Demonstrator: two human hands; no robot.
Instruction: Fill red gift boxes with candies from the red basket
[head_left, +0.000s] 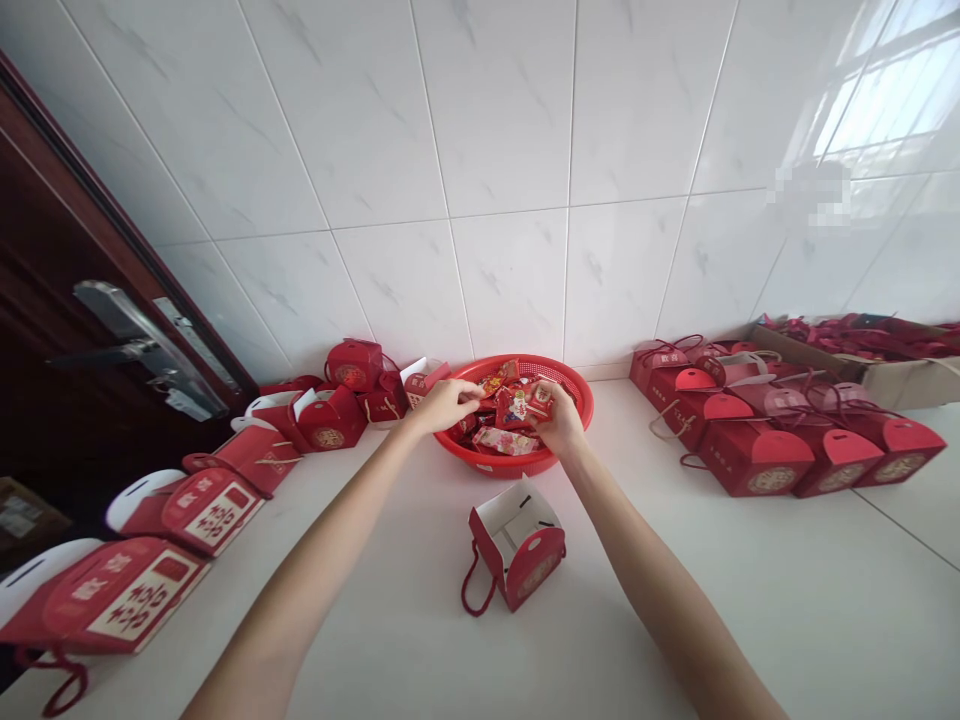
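Both my hands reach into a round red plastic basket [576, 392] against the tiled wall. It holds several small wrapped sweets in red and bright colours. My left hand [442, 403] pinches at the sweets on the basket's left side. My right hand [556, 418] is closed around a small red packet [541, 396] over the basket's middle. In front of the basket, between my forearms, stands an open red gift box [517, 545] with a white inside and a red cord handle.
Open and flattened red gift boxes [217, 508] lie along the left of the white counter, closed ones [757, 455] in rows at the right. A cardboard carton [892, 378] sits at far right. A dark door with a metal handle [142, 350] is at left.
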